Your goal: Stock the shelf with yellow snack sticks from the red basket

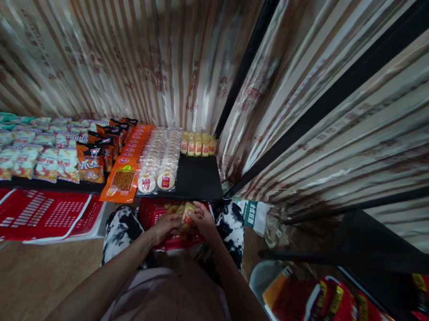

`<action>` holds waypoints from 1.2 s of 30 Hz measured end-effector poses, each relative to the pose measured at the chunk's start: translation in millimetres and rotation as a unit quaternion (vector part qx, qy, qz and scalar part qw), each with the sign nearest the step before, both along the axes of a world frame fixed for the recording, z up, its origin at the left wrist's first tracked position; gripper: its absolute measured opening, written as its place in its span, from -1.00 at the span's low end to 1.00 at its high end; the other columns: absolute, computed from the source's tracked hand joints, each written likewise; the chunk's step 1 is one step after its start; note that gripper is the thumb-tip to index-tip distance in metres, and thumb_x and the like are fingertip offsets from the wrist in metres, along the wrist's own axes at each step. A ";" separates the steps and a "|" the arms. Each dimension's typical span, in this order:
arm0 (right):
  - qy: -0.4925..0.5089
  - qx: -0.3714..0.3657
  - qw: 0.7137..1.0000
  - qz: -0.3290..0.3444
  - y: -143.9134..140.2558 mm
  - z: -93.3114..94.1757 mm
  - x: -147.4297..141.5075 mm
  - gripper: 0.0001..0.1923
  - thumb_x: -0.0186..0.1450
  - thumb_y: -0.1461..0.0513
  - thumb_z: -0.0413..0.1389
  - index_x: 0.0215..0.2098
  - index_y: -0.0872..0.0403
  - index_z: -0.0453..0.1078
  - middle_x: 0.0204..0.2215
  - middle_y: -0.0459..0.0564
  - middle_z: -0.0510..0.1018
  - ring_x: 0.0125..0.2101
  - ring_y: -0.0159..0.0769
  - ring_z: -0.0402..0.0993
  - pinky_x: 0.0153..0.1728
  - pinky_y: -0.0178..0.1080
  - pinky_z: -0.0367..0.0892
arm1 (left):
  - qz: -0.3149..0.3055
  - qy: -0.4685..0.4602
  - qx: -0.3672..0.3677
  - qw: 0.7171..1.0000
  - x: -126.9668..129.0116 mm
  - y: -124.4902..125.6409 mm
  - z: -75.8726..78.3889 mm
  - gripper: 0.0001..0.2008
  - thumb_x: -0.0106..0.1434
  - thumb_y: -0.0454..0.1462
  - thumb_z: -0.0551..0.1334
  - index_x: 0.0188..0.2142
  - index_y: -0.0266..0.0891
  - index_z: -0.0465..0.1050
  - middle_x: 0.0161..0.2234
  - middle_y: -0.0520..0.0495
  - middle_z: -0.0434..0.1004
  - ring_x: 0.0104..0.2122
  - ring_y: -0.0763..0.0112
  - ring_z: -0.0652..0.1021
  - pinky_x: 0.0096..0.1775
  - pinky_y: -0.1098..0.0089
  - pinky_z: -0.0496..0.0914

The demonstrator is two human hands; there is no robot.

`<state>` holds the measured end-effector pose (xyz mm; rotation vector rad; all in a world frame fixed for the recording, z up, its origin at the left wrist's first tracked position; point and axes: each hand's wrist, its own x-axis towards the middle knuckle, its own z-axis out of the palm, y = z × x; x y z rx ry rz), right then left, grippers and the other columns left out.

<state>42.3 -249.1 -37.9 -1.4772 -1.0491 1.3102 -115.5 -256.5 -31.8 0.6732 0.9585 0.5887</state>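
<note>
L hand & R hand both pinching yellow snack pkt over red basket, nr blk shelf.

Black shelf, one. At its far right end: small yellow packs, in a row. Leftward, in order: round white pieces in clear wrap, two columns; orange packets, overlapping column; black-and-orange bags; pale packets, in rows. Red basket, between the knees, below the shelf's near edge. Left hand and right hand, both gripping a single yellow pack over the basket. Pleated curtain, far side. Red bags, near right.
</note>
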 end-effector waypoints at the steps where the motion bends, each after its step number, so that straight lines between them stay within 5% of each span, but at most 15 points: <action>1: 0.008 0.000 1.000 0.003 -0.1 0.0 0.0 -0.46 -0.03 0.11 0.18 -0.09 0.07 0.27 -0.43 -0.08 0.50 -0.48 -0.38 0.43 -0.44 -0.30 0.36 | 0.008 -0.001 0.004 1.000 1.0 0.8 -2.0 -0.65 -0.08 -0.19 0.37 -0.31 -0.33 0.46 -0.44 -0.03 0.48 -0.56 0.59 0.42 -0.45 0.51 0.24; 13: -0.007 0.046 0.998 0.040 -2.9 7.7 5.8 -0.69 0.04 0.14 0.15 -0.26 0.10 0.40 -0.38 0.01 0.57 -0.41 -0.29 0.49 -0.33 -0.24 0.40 | 0.061 0.018 0.068 0.996 15.0 10.2 -1.4 -0.55 -0.10 -0.15 0.36 -0.21 -0.33 0.43 -0.42 -0.01 0.49 -0.52 0.57 0.41 -0.44 0.51 0.23; 22: -0.086 0.078 0.993 0.027 4.9 13.0 11.2 -0.68 0.08 0.13 0.10 -0.23 0.12 0.42 -0.37 0.03 0.57 -0.43 -0.27 0.48 -0.36 -0.22 0.41 | 0.115 0.099 0.145 0.978 30.8 14.7 6.8 -0.70 -0.06 -0.16 0.27 -0.37 -0.27 0.29 -0.56 0.08 0.41 -0.58 0.52 0.41 -0.52 0.52 0.21; 29: -0.124 0.118 0.985 0.002 15.4 20.0 14.5 -0.68 0.10 0.15 0.09 -0.19 0.08 0.44 -0.36 -0.01 0.54 -0.43 -0.31 0.47 -0.37 -0.26 0.42 | 0.144 0.183 0.258 0.938 36.8 29.3 18.6 -0.88 -0.02 -0.30 0.19 -0.43 -0.29 0.39 -0.48 0.01 0.47 -0.48 0.49 0.43 -0.35 0.46 0.31; 36: -0.168 0.157 0.973 -0.032 30.7 20.2 20.7 -0.67 0.12 0.15 0.08 -0.17 0.06 0.45 -0.34 -0.01 0.48 -0.54 -0.41 0.40 -0.46 -0.32 0.40 | 0.133 0.289 0.278 0.906 47.7 47.6 17.1 -0.82 0.02 -0.34 0.14 -0.37 -0.29 0.47 -0.53 0.03 0.43 -0.51 0.49 0.42 -0.39 0.49 0.30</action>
